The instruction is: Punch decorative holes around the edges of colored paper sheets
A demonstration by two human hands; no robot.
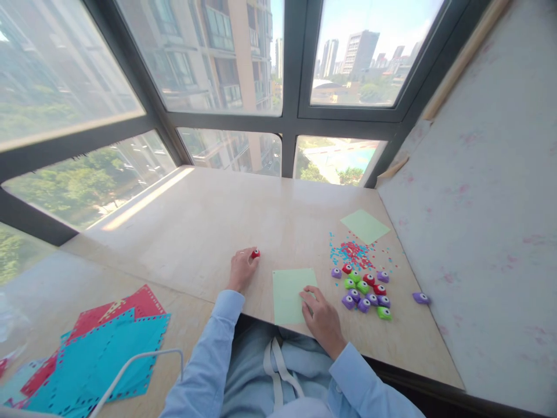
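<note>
**Red punch in one hand, green sheet under the other**

The left hand [241, 269] rests on the pale table [195, 220], its fingertips closed around a small red punch [255, 253] that sits on the tabletop; the right hand [321, 317] lies flat and open on a green sheet [288, 293], pressing its right edge near the table's front edge; the two hands are near each other, the sheet between them. Just right of the right hand sits a cluster of punches [364, 291] in purple, green and red; beyond them, a scatter of confetti [354, 253] in red and blue; past that, a second green sheet [364, 226]; one purple punch [420, 298] lies apart to the right. Far left, red and blue sheets [100, 348] with punched edges lie in a heap.
</note>
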